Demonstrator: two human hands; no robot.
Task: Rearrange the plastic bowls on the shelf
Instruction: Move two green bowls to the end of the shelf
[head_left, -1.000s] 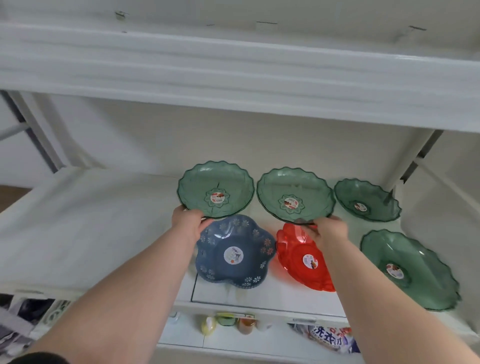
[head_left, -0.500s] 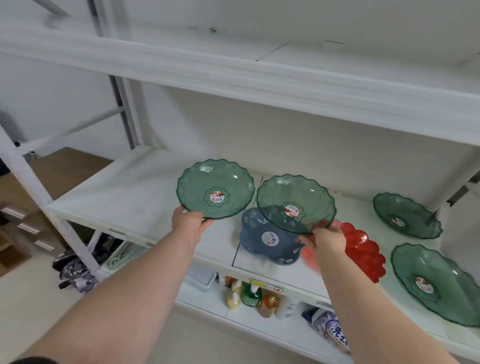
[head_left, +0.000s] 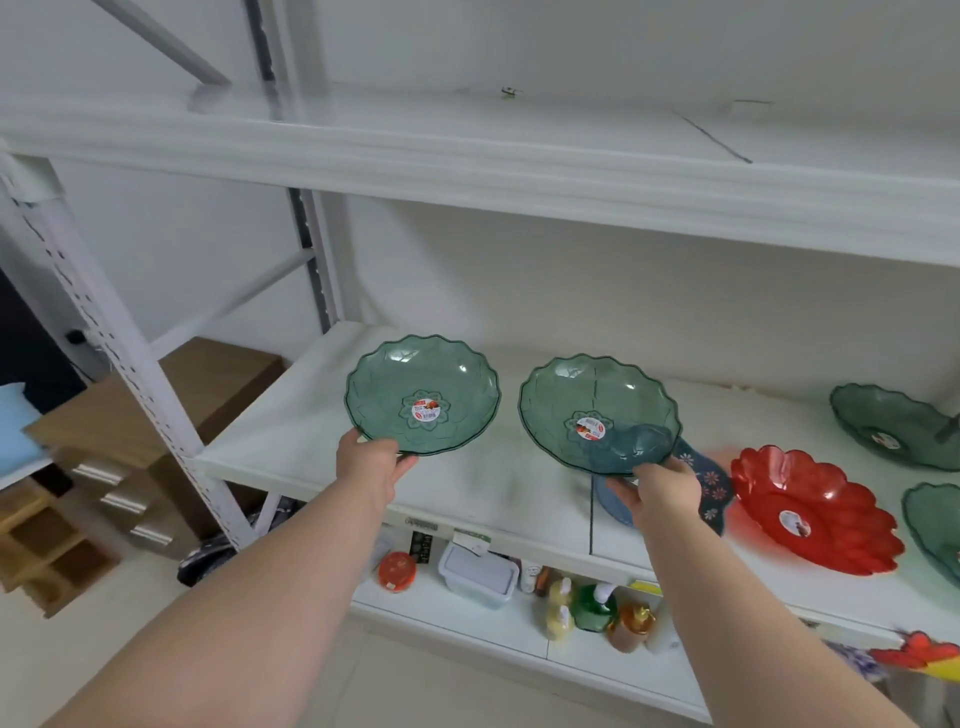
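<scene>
Each hand grips one of two green bowls (head_left: 422, 396).

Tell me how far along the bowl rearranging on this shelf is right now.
Mid-move; nothing looks placed yet. In hand: the left hand grips one green bowl by its near rim, the right hand grips another green bowl, both lifted above the bare left part of the shelf. Left: setting these two down; the blue bowl, red bowl and far-right green bowls lie on the shelf.

Both bare arms reached forward; the left hand (head_left: 375, 466) and right hand (head_left: 661, 492) each pinched a bowl rim.
</scene>
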